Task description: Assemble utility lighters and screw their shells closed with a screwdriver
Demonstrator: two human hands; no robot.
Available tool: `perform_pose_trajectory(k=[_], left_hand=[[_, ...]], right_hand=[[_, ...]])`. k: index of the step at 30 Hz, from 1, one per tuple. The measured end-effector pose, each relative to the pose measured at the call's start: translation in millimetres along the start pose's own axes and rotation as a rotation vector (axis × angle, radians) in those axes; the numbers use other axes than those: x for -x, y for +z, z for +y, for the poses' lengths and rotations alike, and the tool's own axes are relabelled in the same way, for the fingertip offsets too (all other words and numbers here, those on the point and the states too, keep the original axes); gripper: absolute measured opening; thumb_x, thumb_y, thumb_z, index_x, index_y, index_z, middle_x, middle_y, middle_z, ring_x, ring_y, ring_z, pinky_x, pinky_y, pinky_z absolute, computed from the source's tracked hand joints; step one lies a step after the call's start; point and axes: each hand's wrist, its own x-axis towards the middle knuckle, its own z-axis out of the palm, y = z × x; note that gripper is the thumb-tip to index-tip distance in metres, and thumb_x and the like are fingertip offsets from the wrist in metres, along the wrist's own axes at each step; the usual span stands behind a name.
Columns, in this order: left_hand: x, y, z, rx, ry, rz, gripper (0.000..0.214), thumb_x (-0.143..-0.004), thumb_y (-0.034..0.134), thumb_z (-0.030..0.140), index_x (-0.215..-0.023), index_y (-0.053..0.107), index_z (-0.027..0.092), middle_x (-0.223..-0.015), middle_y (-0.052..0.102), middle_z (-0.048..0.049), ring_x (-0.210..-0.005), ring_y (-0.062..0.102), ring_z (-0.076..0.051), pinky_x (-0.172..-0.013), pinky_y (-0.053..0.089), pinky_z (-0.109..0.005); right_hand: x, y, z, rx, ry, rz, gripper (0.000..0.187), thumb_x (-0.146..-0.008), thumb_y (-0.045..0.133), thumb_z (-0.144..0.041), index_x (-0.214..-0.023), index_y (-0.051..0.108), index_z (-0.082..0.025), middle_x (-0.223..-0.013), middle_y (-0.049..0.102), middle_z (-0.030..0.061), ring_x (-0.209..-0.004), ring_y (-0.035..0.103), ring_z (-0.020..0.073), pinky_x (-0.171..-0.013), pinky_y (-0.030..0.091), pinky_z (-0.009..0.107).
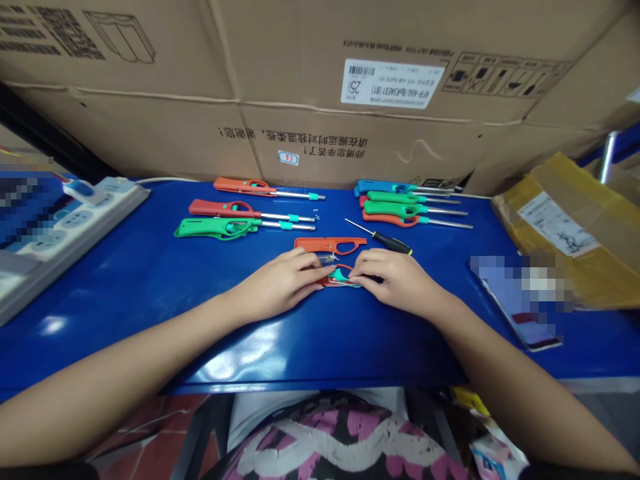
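An opened red-orange gas lighter half (327,283) lies on the blue table between my hands, with a green trigger (341,274) and a thin pale wire in it. My left hand (280,285) grips its left end, fingers closed and the index finger reaching toward the trigger. My right hand (400,280) is closed in a pinch at its right end; the fingertips hide exactly which part they hold. Just beyond lies the orange half-shell (327,245) of a lighter handle, apart from my right hand. A small clear part (327,258) shows between the two halves.
Lighters lie at back left, including a green lighter (215,227), and at back right, including a blue lighter (383,187). A screwdriver (393,243) lies beyond my right hand. A phone (515,307), opened carton (560,220) and power strip (75,223) flank the workspace. A large cardboard box (300,80) stands behind.
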Motion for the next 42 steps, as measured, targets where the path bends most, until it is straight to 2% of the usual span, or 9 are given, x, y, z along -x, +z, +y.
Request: perform_pose_trajectory(k=[6,10,13,16,20,23,25,31,42], left_hand=[[1,-4.8,2,-0.133,-0.007,-0.028,0.039,-0.107,0.045,0.029,-0.141,0.059,0.018,-0.111,0.065,-0.0115,-0.098,0.058,-0.023,-0.089,0.054,-0.041],[2,-9.2,-1,-0.152,-0.035,-0.044,0.039,-0.107,0.045,0.028,-0.142,0.059,0.02,-0.112,0.064,-0.0117,-0.099,0.057,-0.023,-0.089,0.054,-0.039],[2,-10.1,-3,-0.166,-0.022,-0.042,0.038,-0.107,0.044,0.029,-0.141,0.06,0.021,-0.113,0.065,-0.0118,-0.099,0.057,-0.023,-0.088,0.053,-0.038],[2,-9.3,-3,-0.174,0.0,-0.036,0.038,-0.107,0.044,0.028,-0.141,0.06,0.02,-0.121,0.065,-0.0124,-0.103,0.057,-0.024,-0.091,0.052,-0.039],[3,-8.3,-4,-0.201,0.009,-0.045,0.038,-0.107,0.044,0.027,-0.141,0.059,0.02,-0.137,0.062,-0.0114,-0.114,0.056,-0.026,-0.095,0.051,-0.042],[3,-8.2,-5,-0.209,0.011,-0.043,0.038,-0.107,0.044,0.027,-0.142,0.059,0.02,-0.138,0.063,-0.0105,-0.115,0.055,-0.027,-0.096,0.051,-0.043],[3,-8.2,-5,-0.207,0.016,-0.035,0.038,-0.107,0.045,0.027,-0.142,0.059,0.02,-0.138,0.064,-0.0105,-0.115,0.056,-0.026,-0.097,0.051,-0.042],[3,-8.3,-5,-0.229,0.019,-0.027,0.038,-0.107,0.044,0.026,-0.141,0.06,0.019,-0.136,0.065,-0.0098,-0.11,0.057,-0.026,-0.093,0.052,-0.041],[3,-8.9,-7,-0.228,0.016,-0.035,0.038,-0.107,0.043,0.027,-0.14,0.061,0.018,-0.128,0.068,-0.0099,-0.102,0.055,-0.025,-0.091,0.051,-0.04]], right_hand=[[8,-32,8,0.029,0.051,0.03,0.012,-0.097,0.057,-0.023,-0.093,0.068,-0.021,-0.099,0.072,0.0042,-0.089,0.066,0.0179,-0.077,0.048,0.029],[14,-43,18,0.072,0.143,-0.095,0.009,-0.091,0.066,-0.029,-0.085,0.066,-0.022,-0.085,0.069,0.0002,-0.072,0.06,0.0152,-0.064,0.041,0.028],[14,-40,20,0.037,0.164,-0.205,0.013,-0.086,0.073,-0.033,-0.09,0.068,-0.023,-0.086,0.07,-0.0006,-0.072,0.06,0.0152,-0.061,0.039,0.027],[11,-36,18,0.005,0.172,-0.25,0.004,-0.088,0.07,-0.026,-0.089,0.069,-0.022,-0.087,0.071,-0.0007,-0.073,0.06,0.0144,-0.063,0.039,0.026],[10,-37,17,0.008,0.189,-0.199,0.012,-0.091,0.068,-0.024,-0.102,0.072,-0.022,-0.092,0.073,0.0012,-0.076,0.062,0.0153,-0.066,0.041,0.027],[11,-36,20,0.014,0.151,-0.173,0.019,-0.094,0.066,-0.025,-0.111,0.073,-0.022,-0.101,0.074,0.0036,-0.085,0.066,0.0172,-0.073,0.044,0.027],[12,-32,21,0.042,0.112,-0.18,0.019,-0.097,0.063,-0.025,-0.11,0.076,-0.024,-0.102,0.073,0.0039,-0.087,0.066,0.0174,-0.073,0.044,0.027],[14,-23,22,0.221,0.045,-0.176,0.022,-0.099,0.061,-0.027,-0.111,0.079,-0.026,-0.086,0.065,0.0023,-0.071,0.06,0.0149,-0.06,0.034,0.027],[12,-22,15,0.334,0.007,-0.18,0.024,-0.101,0.056,-0.025,-0.105,0.079,-0.025,-0.082,0.066,0.0014,-0.066,0.056,0.0129,-0.055,0.028,0.028]])
